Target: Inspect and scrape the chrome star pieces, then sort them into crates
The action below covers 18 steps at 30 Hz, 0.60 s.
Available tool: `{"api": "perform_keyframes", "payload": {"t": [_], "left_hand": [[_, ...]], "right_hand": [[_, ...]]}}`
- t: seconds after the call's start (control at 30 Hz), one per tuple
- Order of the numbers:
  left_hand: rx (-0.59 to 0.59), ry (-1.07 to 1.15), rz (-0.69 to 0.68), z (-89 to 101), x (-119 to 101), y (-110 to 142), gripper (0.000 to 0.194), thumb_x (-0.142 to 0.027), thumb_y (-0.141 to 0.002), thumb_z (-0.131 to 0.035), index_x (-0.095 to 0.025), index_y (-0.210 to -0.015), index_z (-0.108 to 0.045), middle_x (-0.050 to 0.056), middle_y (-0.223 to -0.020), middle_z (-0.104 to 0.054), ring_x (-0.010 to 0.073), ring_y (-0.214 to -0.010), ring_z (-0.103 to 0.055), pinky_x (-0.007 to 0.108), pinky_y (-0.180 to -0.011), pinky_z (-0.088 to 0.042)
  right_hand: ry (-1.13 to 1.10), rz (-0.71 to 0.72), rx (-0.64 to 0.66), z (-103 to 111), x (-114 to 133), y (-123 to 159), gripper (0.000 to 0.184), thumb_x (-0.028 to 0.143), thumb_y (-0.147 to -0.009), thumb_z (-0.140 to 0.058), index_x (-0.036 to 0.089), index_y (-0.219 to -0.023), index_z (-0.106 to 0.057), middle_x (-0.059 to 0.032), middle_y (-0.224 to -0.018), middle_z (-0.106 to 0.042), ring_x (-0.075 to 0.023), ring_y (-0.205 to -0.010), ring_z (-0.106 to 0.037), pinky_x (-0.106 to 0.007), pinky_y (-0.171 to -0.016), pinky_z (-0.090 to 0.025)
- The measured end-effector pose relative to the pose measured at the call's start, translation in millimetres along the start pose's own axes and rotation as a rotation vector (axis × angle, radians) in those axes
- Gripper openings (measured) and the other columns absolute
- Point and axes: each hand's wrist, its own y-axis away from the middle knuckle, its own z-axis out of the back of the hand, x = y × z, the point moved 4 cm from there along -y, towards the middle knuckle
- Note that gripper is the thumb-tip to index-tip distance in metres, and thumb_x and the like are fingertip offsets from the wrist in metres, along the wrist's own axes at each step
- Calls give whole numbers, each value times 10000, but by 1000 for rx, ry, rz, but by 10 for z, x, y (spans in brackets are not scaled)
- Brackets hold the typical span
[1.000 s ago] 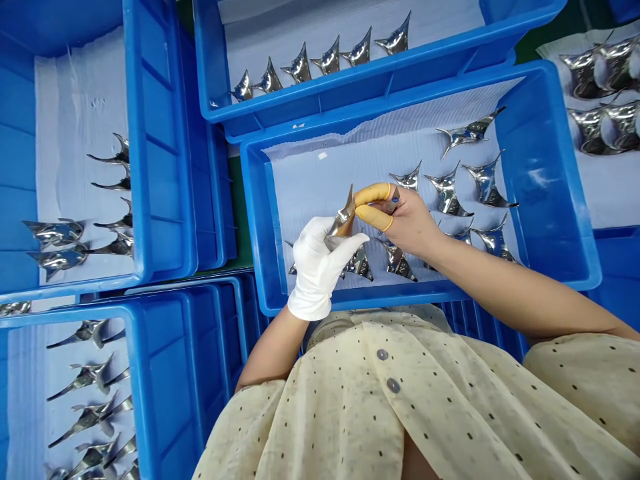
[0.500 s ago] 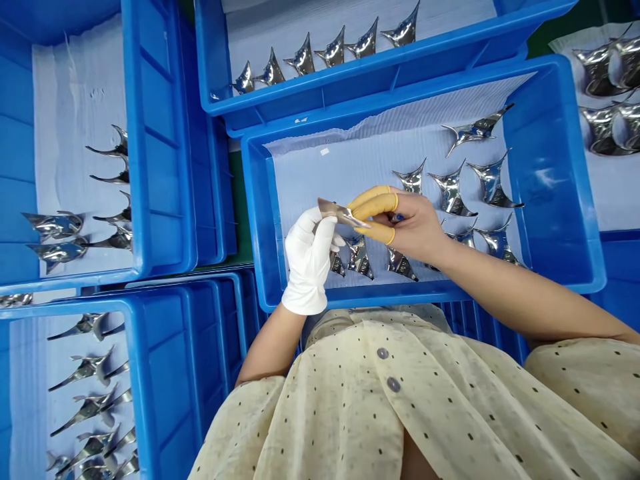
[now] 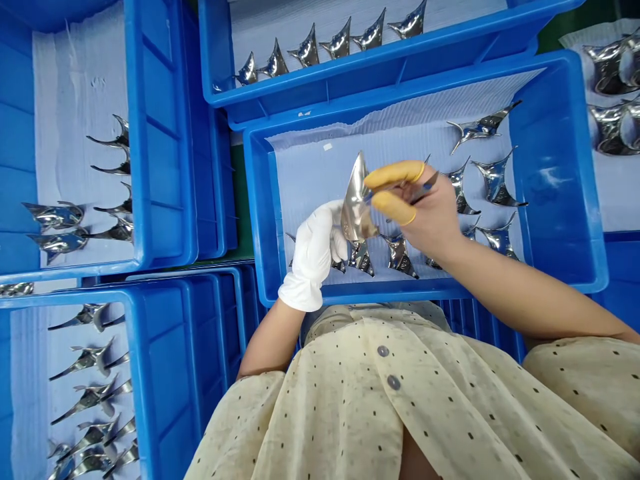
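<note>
My left hand [image 3: 313, 250], in a white glove, is closed on a curved, polished metal piece [image 3: 356, 203]. The piece stands nearly upright, its pointed end up and its broad face towards me. My right hand [image 3: 417, 207] wears yellow finger cots and pinches a slim pen-like tool [image 3: 424, 189], partly hidden by the fingers and blurred. Its front end is close to the metal piece; whether they touch I cannot tell. Beneath both hands is a blue bin [image 3: 425, 293] lined with white sheeting, where several shiny pronged metal pieces [image 3: 495, 177] lie in rows.
Behind, another blue bin [image 3: 400, 73] holds a row of similar pieces [image 3: 306, 48]. Stacked blue bins stand at left, with metal pieces [image 3: 60, 243] in the upper one and more pieces [image 3: 87, 360] in the lower. Larger shiny parts [image 3: 613, 127] lie on white sheeting at far right.
The metal piece has turned from lying flat to nearly upright, its broad face now showing. My right fingers have moved slightly right and now show the slim tool between them.
</note>
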Motion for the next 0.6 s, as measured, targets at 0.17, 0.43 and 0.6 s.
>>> {"api": "perform_keyframes", "payload": {"t": [0.17, 0.43, 0.6], "left_hand": [[14, -15, -87, 15, -58, 17, 809, -937, -947, -474, -228, -1210, -764, 54, -790, -754, 130, -469, -567, 287, -408, -430], [12, -441, -337, 49, -131, 60, 434, -569, -862, -902, -279, -1178, -837, 25, -974, -808, 91, -546, -562, 308, -659, -579], [32, -403, -193, 34, -52, 16, 584, -540, -759, -978, -283, -1261, -826, 14, -845, -807, 124, -528, -569, 320, -625, -576]], "right_hand": [[-261, -206, -10, 95, -176, -141, 628, 765, -749, -903, 257, -1074, -726, 86, -657, -462, -70, -489, -214, -294, -455, -261], [-158, -53, -175, 66, -17, -126, 594, 700, -644, -987, 248, -867, -673, 3, -891, -716, -107, -679, -559, -290, -591, -496], [119, -7, -206, 84, 23, -81, 345, 532, -862, -893, 261, -903, -684, -34, -1010, -734, -191, -953, -692, -375, -853, -618]]}}
